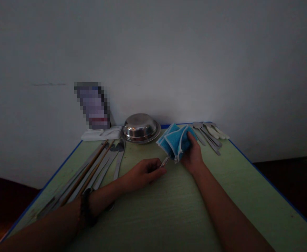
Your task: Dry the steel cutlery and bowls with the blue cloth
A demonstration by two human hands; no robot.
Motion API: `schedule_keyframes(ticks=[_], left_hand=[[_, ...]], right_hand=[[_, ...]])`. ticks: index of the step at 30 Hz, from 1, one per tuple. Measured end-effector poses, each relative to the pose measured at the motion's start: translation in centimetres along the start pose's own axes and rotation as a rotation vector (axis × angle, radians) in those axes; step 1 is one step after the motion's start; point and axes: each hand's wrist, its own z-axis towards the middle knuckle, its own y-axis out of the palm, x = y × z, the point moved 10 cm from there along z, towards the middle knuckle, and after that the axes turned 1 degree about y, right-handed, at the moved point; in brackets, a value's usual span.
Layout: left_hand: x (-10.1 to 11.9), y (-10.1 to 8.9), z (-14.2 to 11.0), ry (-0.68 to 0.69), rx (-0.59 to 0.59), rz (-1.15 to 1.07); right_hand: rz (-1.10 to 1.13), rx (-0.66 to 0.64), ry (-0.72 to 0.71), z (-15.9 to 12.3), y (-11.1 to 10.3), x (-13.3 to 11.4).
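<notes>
My left hand (149,171) is closed around the handle of a metal utensil (165,161), whose far end is hidden in a blue cloth (174,138) with white edging. From the right, my right hand (194,154) grips this folded cloth, which wraps the utensil's hidden end. The utensil looks like a piece of cutlery, but its kind cannot be told. Both hands are above the middle of the green table (169,217). Just behind the cloth to the right lie several metal spoons and forks (208,136).
An upturned steel bowl (140,126) stands at the back. Long-handled utensils and wooden sticks (97,157) lie along the left side. A blurred-out upright screen (94,106) leans by the wall over a white holder (100,133). White-handled pieces (217,132) lie back right.
</notes>
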Motion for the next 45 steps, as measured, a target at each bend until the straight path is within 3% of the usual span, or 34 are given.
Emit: schedule_keyframes(ticks=[7, 11, 17, 22, 25, 29, 36, 45], left_hand=[[0.3, -0.2, -0.2, 0.017, 0.022, -0.025], [0.3, -0.9, -0.3, 0.022, 0.110, -0.031], [0.2, -0.5, -0.1, 0.001, 0.082, 0.043], [0.3, -0.5, 0.0, 0.005, 0.058, 0.098], [0.0, -0.5, 0.0, -0.004, 0.051, 0.091], [0.0, -0.4, -0.1, 0.008, 0.043, 0.081], [-0.1, -0.5, -0.2, 0.014, 0.072, 0.021], [-0.3, -0.6, 0.0, 0.003, 0.074, 0.023]], right_hand=[[-0.035, 0.057, 0.001, 0.2, -0.5, 0.3], [-0.129, 0.085, -0.108, 0.3, -1.0, -0.3], [-0.366, 0.196, -0.232, 0.3, -2.1, -1.0], [-0.298, 0.277, -0.262, 0.0, -2.7, -1.2], [-0.210, 0.329, -0.359, -0.2, -3.3, -1.8], [-0.271, 0.258, -0.493, -0.1, -3.2, -2.6], [-0.624, 0.268, -0.402, -0.1, -2.6, -2.3], [-0.612, 0.201, -0.227, -1.2, -0.1, 1.2]])
